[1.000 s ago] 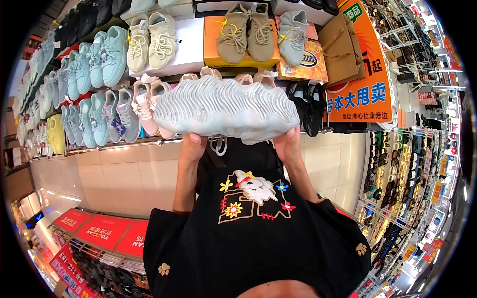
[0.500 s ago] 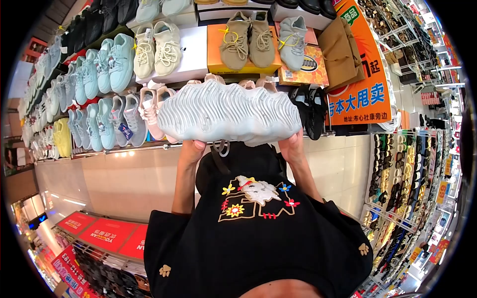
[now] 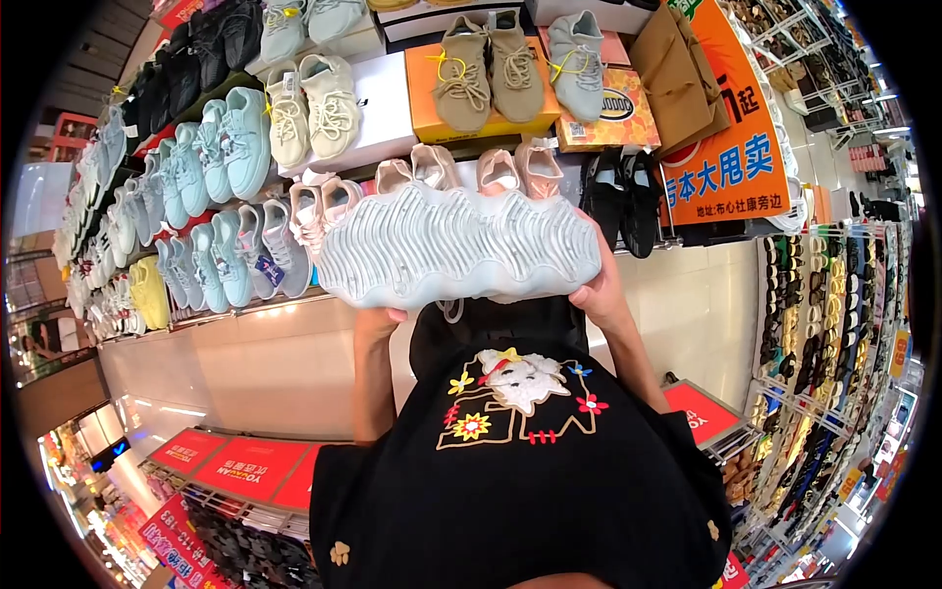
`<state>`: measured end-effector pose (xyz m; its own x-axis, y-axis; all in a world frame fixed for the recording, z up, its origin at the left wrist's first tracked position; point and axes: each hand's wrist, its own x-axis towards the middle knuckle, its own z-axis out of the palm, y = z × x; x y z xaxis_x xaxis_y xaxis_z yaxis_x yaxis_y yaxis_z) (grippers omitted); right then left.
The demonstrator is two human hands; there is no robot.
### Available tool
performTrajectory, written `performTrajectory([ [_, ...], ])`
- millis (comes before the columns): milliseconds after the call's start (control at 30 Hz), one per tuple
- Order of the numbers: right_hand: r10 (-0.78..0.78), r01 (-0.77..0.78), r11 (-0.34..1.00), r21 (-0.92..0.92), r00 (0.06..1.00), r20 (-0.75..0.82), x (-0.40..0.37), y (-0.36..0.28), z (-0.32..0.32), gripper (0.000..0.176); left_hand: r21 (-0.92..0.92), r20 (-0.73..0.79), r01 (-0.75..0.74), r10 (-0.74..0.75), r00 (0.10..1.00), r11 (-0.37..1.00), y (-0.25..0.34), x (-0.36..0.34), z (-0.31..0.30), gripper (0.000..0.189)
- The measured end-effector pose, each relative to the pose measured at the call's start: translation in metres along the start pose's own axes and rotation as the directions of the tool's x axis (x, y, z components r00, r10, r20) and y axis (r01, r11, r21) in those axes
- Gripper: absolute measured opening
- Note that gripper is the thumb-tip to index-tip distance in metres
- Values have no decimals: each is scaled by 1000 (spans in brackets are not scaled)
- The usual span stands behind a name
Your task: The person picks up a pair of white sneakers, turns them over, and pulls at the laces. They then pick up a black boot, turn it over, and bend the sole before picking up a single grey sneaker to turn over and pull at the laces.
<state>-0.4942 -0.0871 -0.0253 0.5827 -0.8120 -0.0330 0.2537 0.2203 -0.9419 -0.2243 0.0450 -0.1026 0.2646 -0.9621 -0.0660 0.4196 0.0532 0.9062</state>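
Observation:
A pale grey sneaker [image 3: 456, 240] is held up sideways between my two hands, its wavy, ridged sole turned toward me. My left hand [image 3: 379, 322] grips its left end from below, with the thumb at the lower edge and the other fingers mostly hidden. At the right end, my right hand [image 3: 601, 285] is wrapped round the sneaker, thumb low. Pink shoes [image 3: 417, 169] on the rack show just behind it. Black shoes [image 3: 622, 201] stand to the right of my right hand.
Light blue sneakers [image 3: 245, 142] line the rack on the left. Tan shoes [image 3: 512, 74] rest on an orange box [image 3: 427, 116]. An orange sign [image 3: 731, 167] and a brown paper bag [image 3: 677, 88] are at the right. Red signs [image 3: 245, 466] lie behind me.
The sneaker has come slightly lower in view and its ridged sole faces me more fully. More of the pink shoes behind it shows. Both hands keep hold.

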Motion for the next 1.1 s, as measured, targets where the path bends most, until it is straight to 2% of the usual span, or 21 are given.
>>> performTrajectory([
  [200, -54, 55, 998, -19, 998, 14, 12, 17, -8, 107, -32, 26, -84, 85, 996, 996, -15, 16, 4, 116],
  [267, 7, -8, 999, -50, 1000, -18, 12, 12, -5, 115, -40, 33, -98, 99, 995, 994, -20, 21, 5, 116],
  [467, 19, -21, 999, -38, 999, -43, 5, 26, -5, 115, -81, 4, -120, 120, 993, 989, -19, 23, 12, 115],
  [567, 19, -18, 999, 44, 1000, -17, 4, 30, -6, 105, -109, -34, -146, 143, 989, 983, -17, 25, 20, 115],
  [900, 31, -31, 1000, 6, 999, 18, -2, 26, -1, 102, -224, -219, -345, 298, 929, 911, -2, 47, 57, 114],
  [1033, 29, -27, 996, -86, 999, 22, -4, 28, 1, 102, -255, -298, -399, 321, 899, 881, 6, 52, 74, 114],
  [1100, 56, -54, 989, -136, 998, 9, -3, 26, 6, 101, -165, -338, -339, 270, 902, 926, 11, 54, 79, 102],
])
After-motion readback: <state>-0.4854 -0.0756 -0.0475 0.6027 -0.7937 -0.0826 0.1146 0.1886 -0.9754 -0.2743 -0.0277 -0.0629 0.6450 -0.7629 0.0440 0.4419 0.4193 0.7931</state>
